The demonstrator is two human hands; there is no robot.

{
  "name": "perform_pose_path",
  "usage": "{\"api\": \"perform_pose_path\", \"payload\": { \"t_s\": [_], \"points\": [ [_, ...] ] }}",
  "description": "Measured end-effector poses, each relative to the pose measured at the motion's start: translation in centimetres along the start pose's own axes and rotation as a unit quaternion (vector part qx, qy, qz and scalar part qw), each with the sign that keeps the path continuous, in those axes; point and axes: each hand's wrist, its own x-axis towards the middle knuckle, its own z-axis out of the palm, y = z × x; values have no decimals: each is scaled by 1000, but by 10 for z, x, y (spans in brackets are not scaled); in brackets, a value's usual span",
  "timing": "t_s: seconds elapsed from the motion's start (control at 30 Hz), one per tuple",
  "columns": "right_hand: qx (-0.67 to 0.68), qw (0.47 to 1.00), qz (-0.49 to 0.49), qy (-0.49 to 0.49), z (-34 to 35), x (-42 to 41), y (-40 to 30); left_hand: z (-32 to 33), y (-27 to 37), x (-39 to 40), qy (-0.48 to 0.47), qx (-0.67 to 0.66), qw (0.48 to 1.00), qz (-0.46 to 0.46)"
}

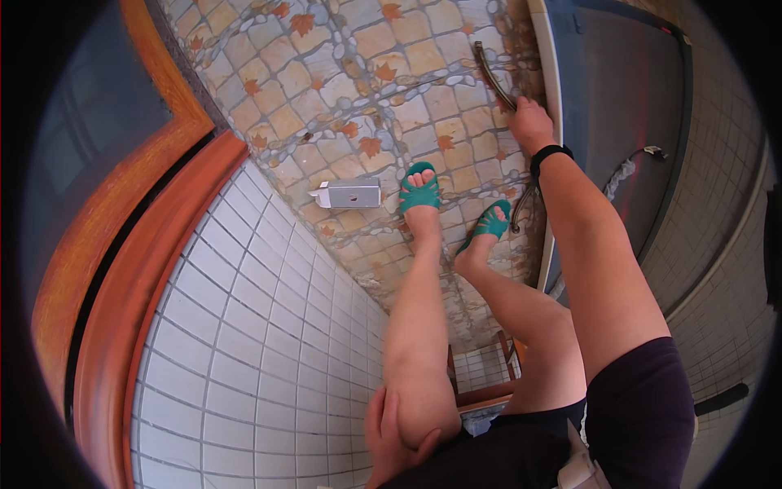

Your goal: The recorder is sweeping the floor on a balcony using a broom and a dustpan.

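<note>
My right hand [531, 125], with a black band on its wrist, is closed around the lower end of a curved bronze-coloured metal bar [493, 79]. The bar's far end reaches away over the patterned floor. Closer to my foot is a second curved piece of similar metal [520, 211], partly covered by my right forearm; I cannot tell whether the two join. My left hand [397, 431] rests on my left knee, fingers apart, holding nothing.
A silver-grey box [354, 194] with a raised end flap lies beside my left teal sandal [420, 189]. A large grey panel with a pale edge [553, 79] stands on the right, with a cable connector [655, 153] on it. White tiled wall [244, 318] and orange-brown frame [159, 238] are left.
</note>
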Motion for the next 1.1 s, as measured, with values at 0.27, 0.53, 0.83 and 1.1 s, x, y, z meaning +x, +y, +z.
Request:
{"api": "perform_pose_path", "payload": {
  "t_s": [0.27, 0.53, 0.83, 1.1],
  "points": [
    [54, 978, -202, 21, 22, -31, -77, 1, -3, 5, 32, -32, 999, -7],
    [-32, 888, -451, -84, 56, -156, -229, 0, -8, -7, 61, -23, 998, -21],
    [-145, 891, -430, 9, 75, -138, -233, 9, -1, -9, 85, -44, 995, -38],
    [-93, 949, -298, -41, 28, -118, -210, 12, 18, -7, 95, -12, 995, -18]
  ]
}}
